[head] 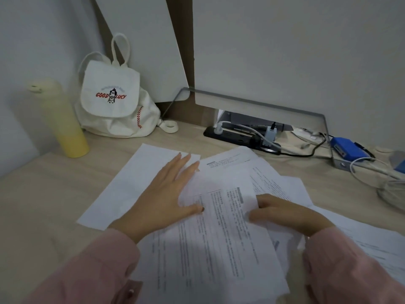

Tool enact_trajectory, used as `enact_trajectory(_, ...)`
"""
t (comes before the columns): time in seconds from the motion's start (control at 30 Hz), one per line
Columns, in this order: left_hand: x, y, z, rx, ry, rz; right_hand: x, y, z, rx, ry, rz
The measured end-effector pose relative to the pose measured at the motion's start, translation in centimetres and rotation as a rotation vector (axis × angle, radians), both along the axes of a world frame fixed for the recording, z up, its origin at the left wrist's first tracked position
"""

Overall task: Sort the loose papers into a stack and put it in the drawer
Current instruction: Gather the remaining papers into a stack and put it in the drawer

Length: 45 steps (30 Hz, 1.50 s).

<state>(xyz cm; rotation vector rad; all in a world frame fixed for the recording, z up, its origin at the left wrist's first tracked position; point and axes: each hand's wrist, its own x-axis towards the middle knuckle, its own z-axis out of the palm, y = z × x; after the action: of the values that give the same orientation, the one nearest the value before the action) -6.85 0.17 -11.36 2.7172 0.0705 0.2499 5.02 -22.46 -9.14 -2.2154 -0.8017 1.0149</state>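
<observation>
Printed papers (210, 249) under hands — left (162, 200) flat, right (285, 213) pinching sheet; backpack (114, 99) reads "GOOD LUCK".

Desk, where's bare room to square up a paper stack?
Bare desk lies left of the loose papers, in front of the yellow bottle and white backpack. The back right is crowded with the power strip and cables.
</observation>
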Motion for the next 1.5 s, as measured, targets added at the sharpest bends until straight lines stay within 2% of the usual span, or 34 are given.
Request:
enact_trajectory(0.07, 0.4, -0.3, 0.1, 0.016, 0.063, -0.043, -0.2, 0.6, 0.1, -0.012, -0.103, 0.061)
enact_trajectory(0.17, 0.7, -0.5, 0.5, -0.073, 0.192, 0.035, -0.6, 1.6, -0.6, 0.054, -0.269, 0.028)
enact_trajectory(0.2, 0.6, -0.5, 0.5, -0.123, 0.228, 0.065, -1.0, 1.8, -1.2, 0.071, -0.362, -0.006)
enact_trajectory(0.3, -0.1, 0.0, -0.2, -0.192, 0.266, 0.1, -2.5, 2.2, -3.4, 0.145, -0.846, -0.031)
enact_trajectory(0.33, -0.4, 0.2, -0.5, -0.245, 0.265, 0.114, -2.9, 2.3, -4.0, 0.175, -0.923, -0.005)
enact_trajectory(0.5, -2.8, 1.5, -1.5, -0.682, 0.289, 0.222, -3.2, 3.3, -4.4, 0.25, -1.005, 0.003)
enact_trajectory(0.57, -4.0, 2.1, -1.8, -0.779, 0.319, 0.275, -3.0, 3.4, -4.0, 0.26, -0.875, -0.039)
enact_trajectory(0.67, -6.1, 3.7, -2.5, -0.903, 0.261, 0.435, -2.2, 2.4, -3.4, 0.201, -0.467, -0.15)
enact_trajectory(0.77, -8.1, 6.3, -3.1, -1.049, 0.173, 0.653, -1.0, 0.9, -3.8, 0.116, -0.305, -0.218)
enact_trajectory(0.83, -9.4, 7.3, -3.2, -1.093, 0.14, 0.7, -0.7, 0.4, -4.0, 0.074, -0.187, -0.237)
enact_trajectory(1.07, -10.9, 7.7, -3.1, -1.043, 0.163, 0.627, -1.8, 3.0, -3.4, 0.09, -0.128, -0.173)
enact_trajectory(1.37, -10.6, 6.8, -3.4, -0.814, 0.464, 0.337, -4.2, 8.8, -4.5, 0.165, -0.155, -0.184)
enact_trajectory(1.5, -10.9, 7.8, -4.2, -0.701, 0.379, 0.339, -4.0, 8.8, -5.4, 0.228, -0.102, -0.348)
